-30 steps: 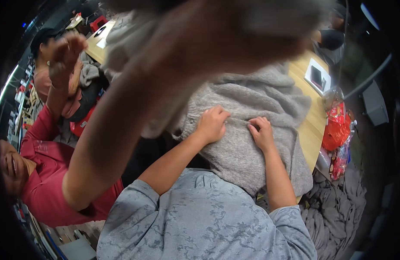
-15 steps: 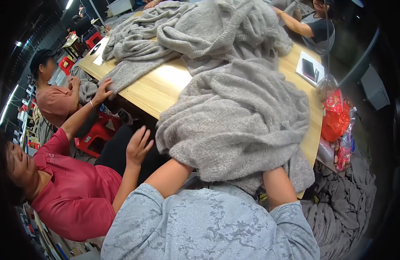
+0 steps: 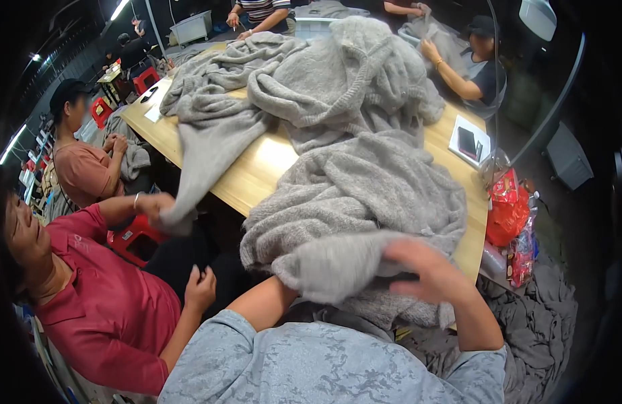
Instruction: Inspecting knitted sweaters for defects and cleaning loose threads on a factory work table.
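A fluffy grey knitted garment (image 3: 365,182) lies heaped on the near part of the table. My left forearm (image 3: 265,303) reaches into its near edge, and the knit hides my left hand. Above the garment's near right side is my right hand (image 3: 429,269), blurred by motion, its thumb apart from the stretched fingers. Right beside those fingers, a blurred fold of the knit (image 3: 338,262) is lifted over the heap.
More grey knitwear (image 3: 318,81) is piled on the wooden table (image 3: 257,172). A co-worker in red at my left pulls a grey piece (image 3: 213,141) over the edge. A phone (image 3: 466,142), red bags (image 3: 509,215) and dark grey cloth (image 3: 533,316) are at the right.
My right hand has come out of the knit and up over it, and a fold has flipped up. My left hand stays hidden. The co-worker's hand has drawn the grey piece off the table edge.
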{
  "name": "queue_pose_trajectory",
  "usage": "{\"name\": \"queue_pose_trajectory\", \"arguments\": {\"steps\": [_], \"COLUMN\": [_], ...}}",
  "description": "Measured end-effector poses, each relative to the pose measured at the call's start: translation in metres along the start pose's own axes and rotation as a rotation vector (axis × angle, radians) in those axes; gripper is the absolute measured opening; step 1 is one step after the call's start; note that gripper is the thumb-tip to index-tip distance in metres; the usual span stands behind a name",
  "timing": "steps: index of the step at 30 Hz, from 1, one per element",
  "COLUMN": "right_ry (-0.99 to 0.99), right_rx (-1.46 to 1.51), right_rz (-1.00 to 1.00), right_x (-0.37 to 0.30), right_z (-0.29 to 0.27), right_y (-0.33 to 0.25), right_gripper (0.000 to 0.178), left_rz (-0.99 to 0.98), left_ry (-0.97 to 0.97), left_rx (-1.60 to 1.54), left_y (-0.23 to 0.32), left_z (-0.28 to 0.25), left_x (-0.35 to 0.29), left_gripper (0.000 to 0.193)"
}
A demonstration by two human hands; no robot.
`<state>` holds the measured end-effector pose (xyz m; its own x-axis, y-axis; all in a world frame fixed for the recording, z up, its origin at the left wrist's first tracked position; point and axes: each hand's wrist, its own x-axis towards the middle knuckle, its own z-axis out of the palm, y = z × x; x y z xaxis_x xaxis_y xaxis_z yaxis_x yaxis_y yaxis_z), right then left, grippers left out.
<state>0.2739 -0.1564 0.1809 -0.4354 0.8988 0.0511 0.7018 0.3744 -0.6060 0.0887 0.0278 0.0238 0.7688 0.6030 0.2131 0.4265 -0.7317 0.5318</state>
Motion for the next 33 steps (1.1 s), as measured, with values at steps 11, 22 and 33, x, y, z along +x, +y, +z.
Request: {"name": "queue_pose_trajectory", "arguments": {"steps": [11, 22, 33], "right_ry": [0.020, 0.496, 1.913], "right_rx": [-0.424, 0.102, -1.521], "right_rz": [0.339, -0.272, 1.169], "right_x": [0.132, 0.023, -0.453], "right_z": [0.032, -0.026, -0.214], "right_y": [0.055, -0.091, -0.003], "right_gripper": [0.057, 0.040, 0.062], "left_rz": [0.045, 0.007, 0.161], "left_ry": [-0.007, 0.174, 0.237], "left_rx": [-0.093, 0.007, -0.021], "left_y": [0.007, -0.017, -0.003], "left_z": [-0.017, -0.015, 0.023], "left_x": [-0.012, -0.025, -0.014], "left_gripper": [0.023, 0.022, 0.009]}}
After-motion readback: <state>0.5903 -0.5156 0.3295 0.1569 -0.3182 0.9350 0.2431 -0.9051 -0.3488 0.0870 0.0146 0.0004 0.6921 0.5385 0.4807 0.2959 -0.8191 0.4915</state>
